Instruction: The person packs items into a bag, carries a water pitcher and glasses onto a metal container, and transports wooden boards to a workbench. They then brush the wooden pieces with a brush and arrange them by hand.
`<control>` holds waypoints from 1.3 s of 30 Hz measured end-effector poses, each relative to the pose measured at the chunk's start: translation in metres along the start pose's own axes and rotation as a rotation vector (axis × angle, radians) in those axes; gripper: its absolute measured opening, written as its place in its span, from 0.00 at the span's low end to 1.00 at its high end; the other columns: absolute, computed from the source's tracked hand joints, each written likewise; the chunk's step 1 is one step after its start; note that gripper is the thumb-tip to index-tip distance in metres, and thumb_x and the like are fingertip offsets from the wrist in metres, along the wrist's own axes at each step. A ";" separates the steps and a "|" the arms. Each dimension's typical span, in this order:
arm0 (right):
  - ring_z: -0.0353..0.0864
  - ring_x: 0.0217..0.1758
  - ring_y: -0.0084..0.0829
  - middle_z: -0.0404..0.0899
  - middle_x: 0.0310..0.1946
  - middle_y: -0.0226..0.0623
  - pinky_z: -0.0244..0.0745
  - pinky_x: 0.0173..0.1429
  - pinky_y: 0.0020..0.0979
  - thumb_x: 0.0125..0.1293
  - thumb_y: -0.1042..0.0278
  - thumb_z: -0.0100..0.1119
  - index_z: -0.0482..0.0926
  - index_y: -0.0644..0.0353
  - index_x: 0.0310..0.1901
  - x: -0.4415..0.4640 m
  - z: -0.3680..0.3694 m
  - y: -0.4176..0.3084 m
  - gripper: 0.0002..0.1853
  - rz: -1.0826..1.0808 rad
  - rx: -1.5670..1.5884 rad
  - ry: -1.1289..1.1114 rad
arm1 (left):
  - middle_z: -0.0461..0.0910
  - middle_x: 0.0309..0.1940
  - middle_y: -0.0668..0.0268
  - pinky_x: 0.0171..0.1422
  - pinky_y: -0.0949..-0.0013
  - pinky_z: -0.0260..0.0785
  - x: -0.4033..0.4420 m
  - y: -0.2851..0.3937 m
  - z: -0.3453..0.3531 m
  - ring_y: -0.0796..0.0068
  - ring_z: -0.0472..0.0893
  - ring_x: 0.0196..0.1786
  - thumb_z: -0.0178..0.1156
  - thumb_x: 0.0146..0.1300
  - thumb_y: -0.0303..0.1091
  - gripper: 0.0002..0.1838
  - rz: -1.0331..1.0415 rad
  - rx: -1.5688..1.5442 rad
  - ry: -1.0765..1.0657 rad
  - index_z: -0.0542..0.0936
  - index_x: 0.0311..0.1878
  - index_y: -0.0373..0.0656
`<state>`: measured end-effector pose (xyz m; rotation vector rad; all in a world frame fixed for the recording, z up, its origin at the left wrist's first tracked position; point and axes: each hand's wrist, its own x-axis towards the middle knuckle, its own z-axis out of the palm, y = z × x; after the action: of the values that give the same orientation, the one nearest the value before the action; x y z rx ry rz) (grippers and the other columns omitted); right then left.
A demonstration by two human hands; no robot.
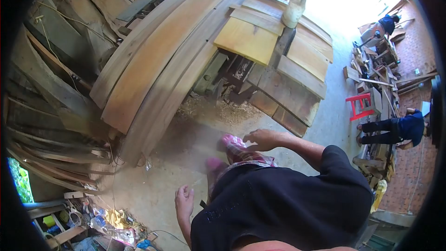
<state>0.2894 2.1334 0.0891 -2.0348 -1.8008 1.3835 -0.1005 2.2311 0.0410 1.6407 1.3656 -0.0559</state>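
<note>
L hand point(184, 200) hangs low w/ fingers loosely apart, R hand point(262, 139) is out in front of the torso w/ fingers half-bent; both look empty. Long planks point(172, 60) lie fwd-left of R hand & ahead of L hand, long axis running away fwd and a bit to the right. L hand looks nearer their near ends, R hand nearer the stacked short boards point(248, 39), but view's warped, so can't tell true gaps.
</note>
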 end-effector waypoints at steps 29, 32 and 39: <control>0.74 0.49 0.47 0.74 0.42 0.48 0.71 0.50 0.43 0.60 0.59 0.54 0.73 0.61 0.48 0.182 -0.154 0.037 0.18 -0.201 -0.194 0.172 | 0.75 0.45 0.52 0.50 0.62 0.69 0.085 0.063 -0.007 0.60 0.76 0.48 0.61 0.59 0.41 0.22 -0.167 0.007 0.109 0.73 0.54 0.39; 0.76 0.45 0.47 0.75 0.42 0.48 0.73 0.47 0.42 0.60 0.59 0.54 0.74 0.61 0.48 0.165 -0.167 0.038 0.18 -0.232 -0.225 0.362 | 0.76 0.42 0.54 0.46 0.64 0.71 0.092 -0.004 -0.002 0.64 0.77 0.42 0.61 0.59 0.40 0.21 -0.139 0.026 0.100 0.74 0.52 0.39; 0.78 0.44 0.37 0.78 0.42 0.43 0.73 0.48 0.35 0.61 0.64 0.58 0.76 0.56 0.48 0.077 -0.282 0.130 0.14 0.237 -0.275 1.177 | 0.74 0.47 0.52 0.57 0.60 0.65 0.095 0.006 -0.024 0.56 0.74 0.52 0.59 0.59 0.44 0.24 -0.124 0.139 0.051 0.72 0.54 0.39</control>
<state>0.5637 2.2914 0.1346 -2.3861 -1.2138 -0.1895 -0.0729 2.3171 0.0028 1.6796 1.5303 -0.1869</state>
